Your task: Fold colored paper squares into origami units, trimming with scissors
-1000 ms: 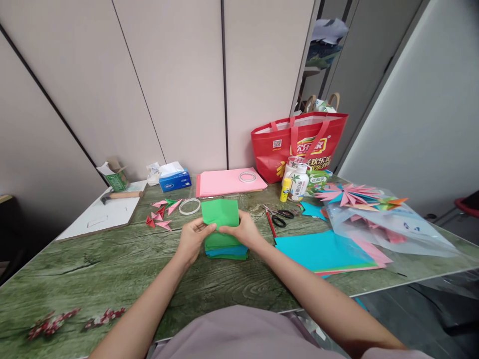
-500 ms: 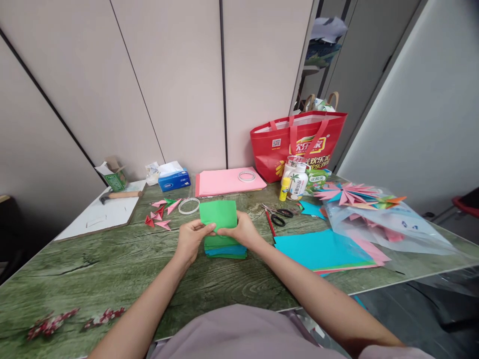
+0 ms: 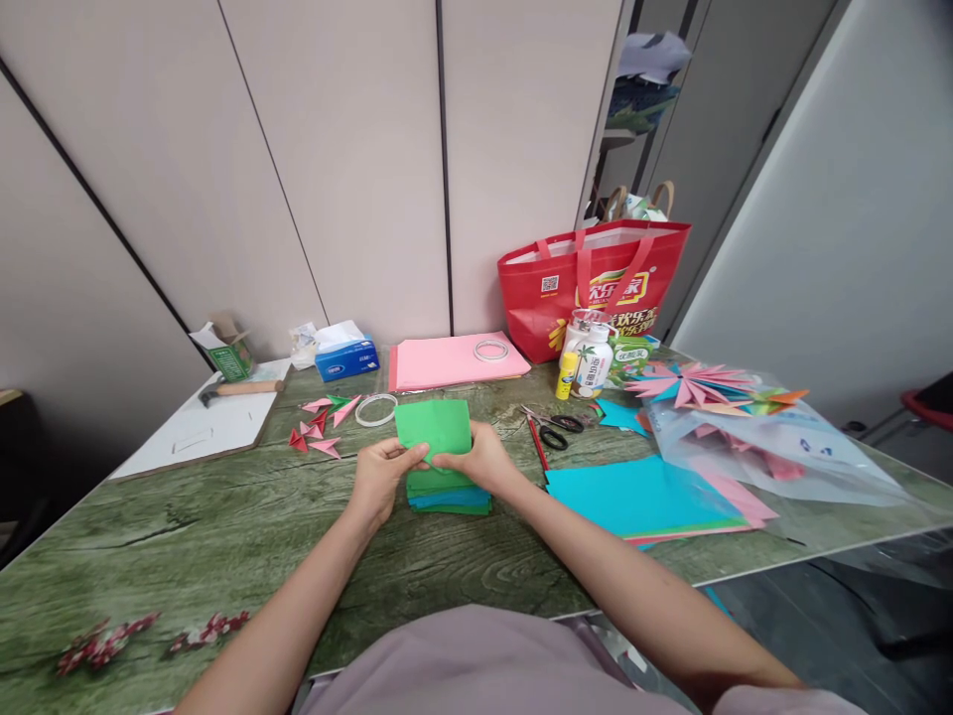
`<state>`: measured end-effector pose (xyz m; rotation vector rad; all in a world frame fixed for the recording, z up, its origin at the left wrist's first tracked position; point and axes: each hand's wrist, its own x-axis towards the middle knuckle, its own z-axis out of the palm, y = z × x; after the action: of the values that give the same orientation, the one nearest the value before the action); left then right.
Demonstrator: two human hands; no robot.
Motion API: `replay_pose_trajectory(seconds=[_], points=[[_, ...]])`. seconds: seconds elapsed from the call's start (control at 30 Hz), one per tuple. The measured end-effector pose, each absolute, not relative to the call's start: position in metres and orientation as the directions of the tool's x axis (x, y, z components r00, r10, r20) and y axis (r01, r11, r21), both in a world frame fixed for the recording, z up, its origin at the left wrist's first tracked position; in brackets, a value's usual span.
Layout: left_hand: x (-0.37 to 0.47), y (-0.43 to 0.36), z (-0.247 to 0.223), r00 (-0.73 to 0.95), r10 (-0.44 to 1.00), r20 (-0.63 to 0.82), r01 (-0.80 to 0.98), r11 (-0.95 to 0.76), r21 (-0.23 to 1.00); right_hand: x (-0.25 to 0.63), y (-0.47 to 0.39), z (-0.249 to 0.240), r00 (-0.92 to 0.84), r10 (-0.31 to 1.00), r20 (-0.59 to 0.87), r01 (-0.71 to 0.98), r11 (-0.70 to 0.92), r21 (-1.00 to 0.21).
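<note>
Between my two hands is a green square of paper [image 3: 433, 425], raised above the table and tilted toward me. My left hand [image 3: 381, 479] pinches its lower left edge between thumb and fingers. At the lower right edge my right hand [image 3: 480, 460] grips the same paper, its thumb lying across the front. Faint creases show on the sheet. Directly below lies a stack of green and blue paper squares [image 3: 451, 499], its upper part hidden by the held sheet and my hands. A roll of tape [image 3: 376, 410] lies just beyond my left hand.
Scissors [image 3: 555, 429], a red pencil [image 3: 537, 444] and blue paper sheets [image 3: 644, 497] lie to the right. Folded paper pieces [image 3: 317, 429] and a hammer [image 3: 242, 388] are at left. Pink paper [image 3: 439, 363], a tissue box [image 3: 346, 358], a glue stick [image 3: 566, 377] and a red bag [image 3: 536, 298] stand behind.
Almost nothing differs. The green paper has shifted very slightly to the left in my hands; both hands keep the same grip.
</note>
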<state>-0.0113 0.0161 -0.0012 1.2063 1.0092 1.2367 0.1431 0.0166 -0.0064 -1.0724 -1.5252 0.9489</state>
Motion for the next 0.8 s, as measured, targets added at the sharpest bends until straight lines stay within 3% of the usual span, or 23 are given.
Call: replay_pose_trajectory(seconds=[0.37, 0.6, 0.8], points=[[-0.0114, 0.0165, -0.0028, 0.104, 0.993, 0.052, -0.142, -0.037, 0.989, 0.1402, 0.0165, -0.0107, -0.083, 0.976, 0.200, 0.172, 0.212, -0.962], [-0.0130, 0.0171, -0.0025, 0.061, 0.998, 0.018, -0.104, -0.012, 0.994, 0.1420, 0.0185, -0.0113, -0.100, 0.969, 0.225, 0.163, 0.239, -0.957], [-0.0132, 0.0176, -0.0012, 0.054, 0.996, 0.075, -0.065, -0.072, 0.995, 0.1424, 0.0182, -0.0103, -0.102, 0.976, 0.194, 0.138, 0.207, -0.969]])
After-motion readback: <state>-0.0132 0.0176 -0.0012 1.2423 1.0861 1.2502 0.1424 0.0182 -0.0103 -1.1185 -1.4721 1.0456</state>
